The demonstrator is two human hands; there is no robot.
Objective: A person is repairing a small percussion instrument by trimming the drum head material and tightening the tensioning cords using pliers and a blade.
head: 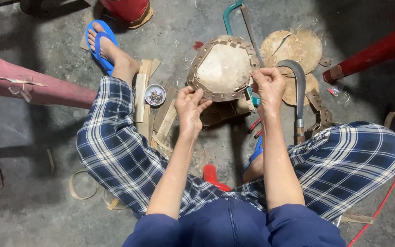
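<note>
Person: seated low on a concrete floor (33, 151), seen from above, in a dark blue top and blue-and-white plaid trousers (115, 155), knees spread wide.
Near floor: a red object (213, 177) lies between the legs, and a thin loop of strip (81, 185) lies beside the left knee.
Left hand (190, 106): fingers pinched together on the near left rim of a round hide-covered disc.
Right hand (269, 87): fingers closed on the disc's right rim; what exactly they pinch there cannot be told.
Disc (222, 68): pale, roughly circular, held tilted just above the floor between the two hands, in front of the knees; a brown slotted strap (197, 61) runs round its edge.
Under the disc: flat pieces of wood (220, 112) on the floor.
Left of the disc: a stack of wooden slats (154, 114) and a small round bowl (155, 94) holding small metal pieces.
Right of the disc: a curved sickle-like blade (298, 77) with a wooden handle, just beside the right hand.
Behind the disc: a teal-framed hacksaw (241, 23) and cracked round wooden plates (291, 45).
Far left: the left foot in a blue flip-flop (98, 43), and a pink cylinder (46, 89) lying on its side.
Far right: a red bar (371, 50) slanting across the corner.
</note>
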